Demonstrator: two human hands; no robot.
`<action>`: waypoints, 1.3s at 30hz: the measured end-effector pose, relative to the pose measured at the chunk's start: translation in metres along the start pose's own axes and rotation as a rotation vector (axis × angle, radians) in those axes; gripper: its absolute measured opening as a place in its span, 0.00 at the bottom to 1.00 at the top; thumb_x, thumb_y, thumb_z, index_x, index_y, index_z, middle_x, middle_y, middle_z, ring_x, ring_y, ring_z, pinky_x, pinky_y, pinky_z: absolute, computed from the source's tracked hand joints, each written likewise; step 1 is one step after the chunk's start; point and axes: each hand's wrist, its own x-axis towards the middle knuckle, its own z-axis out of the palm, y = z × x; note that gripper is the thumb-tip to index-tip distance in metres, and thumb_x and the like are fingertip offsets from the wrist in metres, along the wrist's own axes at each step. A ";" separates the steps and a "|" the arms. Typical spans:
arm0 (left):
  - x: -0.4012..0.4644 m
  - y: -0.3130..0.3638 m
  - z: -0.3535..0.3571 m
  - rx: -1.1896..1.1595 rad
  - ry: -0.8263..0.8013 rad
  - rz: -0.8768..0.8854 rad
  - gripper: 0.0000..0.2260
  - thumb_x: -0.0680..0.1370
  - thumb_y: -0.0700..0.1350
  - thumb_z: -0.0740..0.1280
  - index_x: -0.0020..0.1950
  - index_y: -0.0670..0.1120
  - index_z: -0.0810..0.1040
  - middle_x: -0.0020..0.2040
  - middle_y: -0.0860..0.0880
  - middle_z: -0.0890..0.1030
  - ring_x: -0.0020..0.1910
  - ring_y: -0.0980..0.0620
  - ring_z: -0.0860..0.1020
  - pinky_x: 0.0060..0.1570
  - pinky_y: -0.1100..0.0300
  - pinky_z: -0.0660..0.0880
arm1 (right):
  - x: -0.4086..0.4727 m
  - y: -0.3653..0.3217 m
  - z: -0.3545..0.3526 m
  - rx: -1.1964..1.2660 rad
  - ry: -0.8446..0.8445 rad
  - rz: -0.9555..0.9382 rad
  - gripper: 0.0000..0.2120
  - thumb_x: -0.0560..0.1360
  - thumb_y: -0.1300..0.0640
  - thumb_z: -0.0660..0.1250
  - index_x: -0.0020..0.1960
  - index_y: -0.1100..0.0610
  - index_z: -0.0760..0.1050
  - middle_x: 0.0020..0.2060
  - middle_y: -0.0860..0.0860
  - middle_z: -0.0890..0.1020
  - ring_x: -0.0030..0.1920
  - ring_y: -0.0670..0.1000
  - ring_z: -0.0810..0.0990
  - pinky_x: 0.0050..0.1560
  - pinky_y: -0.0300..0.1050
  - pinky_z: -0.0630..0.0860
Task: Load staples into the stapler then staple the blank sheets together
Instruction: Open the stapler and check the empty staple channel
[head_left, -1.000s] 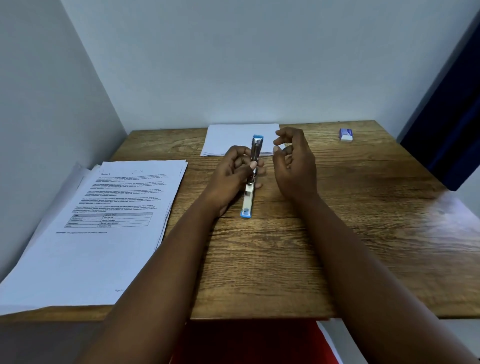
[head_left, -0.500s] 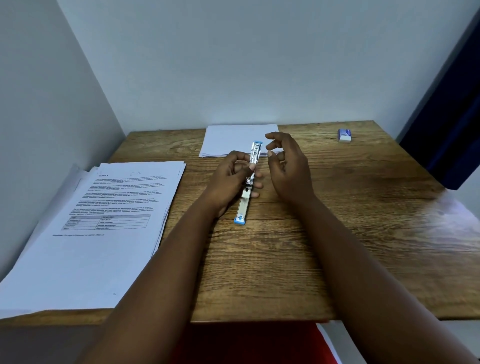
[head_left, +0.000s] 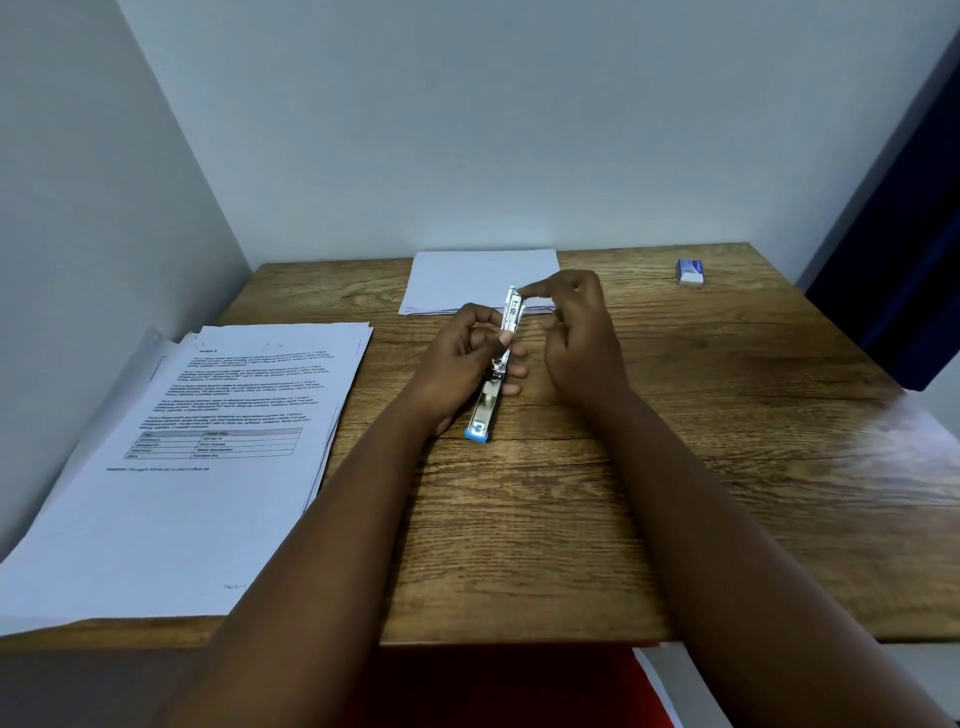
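A silver stapler with blue ends (head_left: 488, 402) lies opened out flat in the middle of the wooden table (head_left: 727, 441). My left hand (head_left: 457, 364) grips it around its hinge, the thumb pressing on the far arm. My right hand (head_left: 582, 338) is beside it, its fingertips touching the far blue tip of the opened arm. Whether staples sit between those fingers is too small to tell. A small stack of blank sheets (head_left: 467, 278) lies just behind the hands. A small blue and white staple box (head_left: 691, 272) rests at the far right.
A large pile of printed pages (head_left: 208, 441) covers the table's left side and overhangs its front edge. Walls close in behind and on the left. A dark blue curtain (head_left: 904, 270) hangs at the right. Something red (head_left: 493, 686) shows below the table's front edge.
My right hand has come down and left, from hovering with curled fingers to touching the stapler's far tip. The stapler's far arm has tilted down slightly. My left hand keeps its grip.
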 end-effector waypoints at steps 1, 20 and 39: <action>0.000 0.000 0.000 0.002 0.001 0.002 0.04 0.83 0.37 0.62 0.55 0.44 0.71 0.47 0.38 0.80 0.42 0.42 0.81 0.40 0.50 0.81 | 0.001 0.000 -0.001 0.003 0.035 0.004 0.29 0.68 0.74 0.55 0.63 0.54 0.75 0.59 0.52 0.72 0.45 0.46 0.75 0.41 0.51 0.77; 0.000 -0.001 0.000 0.069 -0.046 0.038 0.17 0.82 0.36 0.64 0.69 0.49 0.74 0.47 0.46 0.83 0.47 0.41 0.82 0.42 0.50 0.82 | 0.003 -0.003 -0.004 0.165 0.083 0.073 0.07 0.71 0.67 0.68 0.47 0.61 0.81 0.42 0.50 0.82 0.38 0.41 0.79 0.40 0.34 0.74; 0.000 -0.001 0.003 0.201 -0.010 0.037 0.10 0.82 0.36 0.64 0.63 0.36 0.75 0.45 0.40 0.77 0.44 0.44 0.81 0.43 0.50 0.79 | 0.005 -0.009 0.001 0.355 0.191 0.312 0.04 0.70 0.67 0.72 0.42 0.60 0.81 0.34 0.48 0.82 0.34 0.42 0.79 0.39 0.36 0.76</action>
